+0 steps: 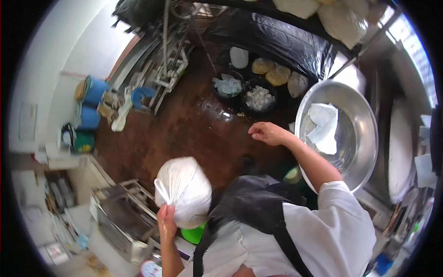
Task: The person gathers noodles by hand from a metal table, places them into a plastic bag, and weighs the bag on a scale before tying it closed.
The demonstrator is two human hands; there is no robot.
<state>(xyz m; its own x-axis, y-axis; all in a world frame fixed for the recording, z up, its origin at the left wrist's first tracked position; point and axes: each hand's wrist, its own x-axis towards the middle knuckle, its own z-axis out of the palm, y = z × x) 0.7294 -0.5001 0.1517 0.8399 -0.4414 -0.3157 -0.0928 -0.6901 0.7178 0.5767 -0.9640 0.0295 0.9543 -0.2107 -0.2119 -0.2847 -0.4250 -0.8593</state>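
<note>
My left hand (166,220) is closed around the gathered neck of a full white plastic bag (187,187), which hangs over the floor on my left. What the bag contains is hidden. My right hand (268,134) is out in front of me with loosely bent fingers and nothing visible in it. Beside my right forearm stands a large metal basin (367,138) with a white sheet, paper or cloth, (324,127) lying inside. A bright green object (193,234) shows partly under the bag.
Ahead on the brown floor (184,134) stand a dark tub with pale round pieces (260,99) and another with plastic bags (227,85). Yellowish filled bags (277,75) sit behind them. Metal racks (173,69) and blue containers (87,115) are at left.
</note>
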